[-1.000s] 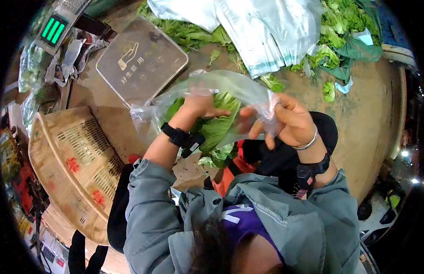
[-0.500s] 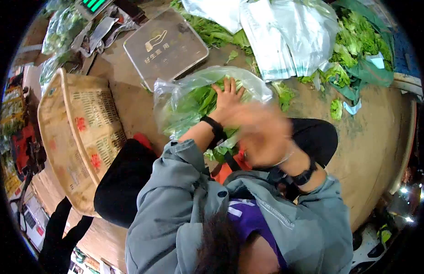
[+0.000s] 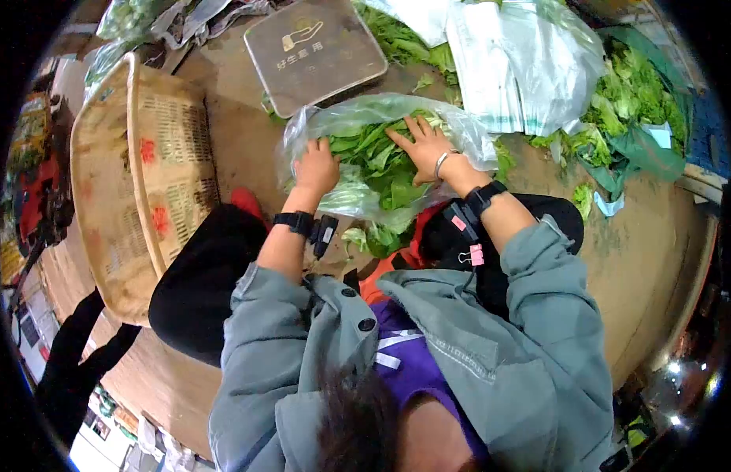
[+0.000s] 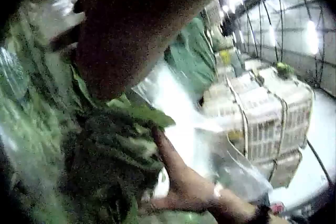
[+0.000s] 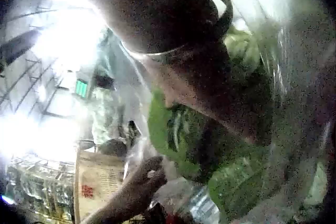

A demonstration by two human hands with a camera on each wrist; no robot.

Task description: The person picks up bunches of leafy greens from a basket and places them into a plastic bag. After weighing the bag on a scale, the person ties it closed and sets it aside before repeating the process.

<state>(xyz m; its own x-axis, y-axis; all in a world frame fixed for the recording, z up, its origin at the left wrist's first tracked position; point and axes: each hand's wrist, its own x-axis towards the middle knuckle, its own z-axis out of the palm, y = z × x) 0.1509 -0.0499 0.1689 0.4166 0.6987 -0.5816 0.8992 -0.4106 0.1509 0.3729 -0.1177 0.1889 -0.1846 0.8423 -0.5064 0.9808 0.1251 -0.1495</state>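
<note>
Leafy greens [image 3: 387, 169] fill a clear plastic bag [image 3: 342, 203] in front of the person's body, in the head view. At the bag's left side, the left hand [image 3: 317, 167] grips the plastic with bent fingers; the right wrist view shows this hand [image 5: 148, 178] by the bag's edge. The right hand [image 3: 430, 149] presses on the greens with fingers spread, near the right rim of the bag. Its thumb and a finger stand apart over the dark leaves [image 4: 121, 155] in the left wrist view.
A flat scale [image 3: 314, 59] lies just beyond the bag. To the left stands a yellow basket [image 3: 173, 149] with a raised handle. A stack of plastic bags [image 3: 523, 71] lies at the back right, beside more lettuce [image 3: 633, 94]. Loose leaves [image 3: 373, 238] lie by the person's legs.
The left hand has gone from the greens to the bag's left side. The right hand has let go of the bag's right edge and come down on the greens. The head view has shifted.
</note>
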